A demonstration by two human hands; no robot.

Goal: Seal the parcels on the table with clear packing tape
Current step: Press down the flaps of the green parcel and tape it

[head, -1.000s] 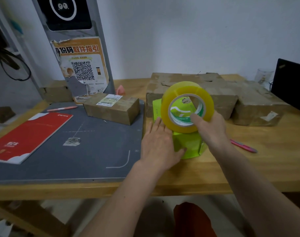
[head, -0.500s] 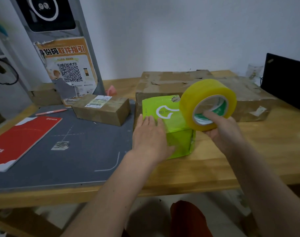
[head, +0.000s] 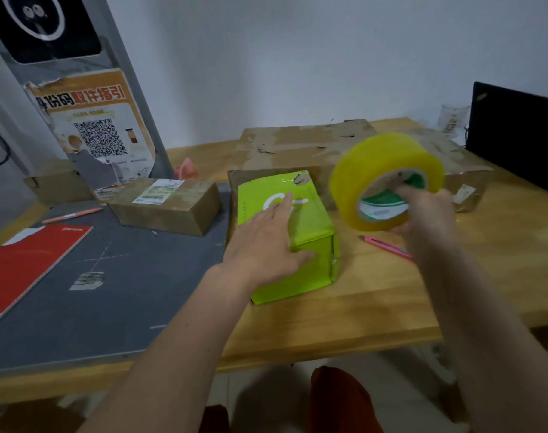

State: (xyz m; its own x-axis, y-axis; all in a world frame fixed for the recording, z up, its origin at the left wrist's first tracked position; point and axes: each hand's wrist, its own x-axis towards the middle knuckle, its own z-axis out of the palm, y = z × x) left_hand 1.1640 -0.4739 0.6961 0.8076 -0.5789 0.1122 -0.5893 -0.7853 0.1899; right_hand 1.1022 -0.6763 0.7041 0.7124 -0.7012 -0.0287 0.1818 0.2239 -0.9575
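Note:
A bright green parcel [head: 310, 220] sits on the wooden table [head: 376, 307] near its front edge. My left hand [head: 266, 245] lies flat on the parcel's top, fingers spread. To the right and slightly above the table, my right hand [head: 429, 214] grips a large yellowish roll of packing tape [head: 382, 164], fingers through its core. The roll is clear of the green parcel. Behind it lie a big worn cardboard parcel [head: 297, 145] and another brown parcel [head: 463, 170]. A smaller brown parcel [head: 166, 204] with a white label rests on the grey mat [head: 110, 295].
A pink utility knife [head: 385, 245] lies on the table right of the green parcel. A red booklet [head: 29, 264] and a pink pen [head: 72, 215] are at the left. A notice stand [head: 94, 126] with a QR poster stands at the back left, a black screen [head: 516, 132] at the back right.
My right hand has carried the tape roll from above the green parcel off to the right. My left hand has stayed pressed on the parcel's top.

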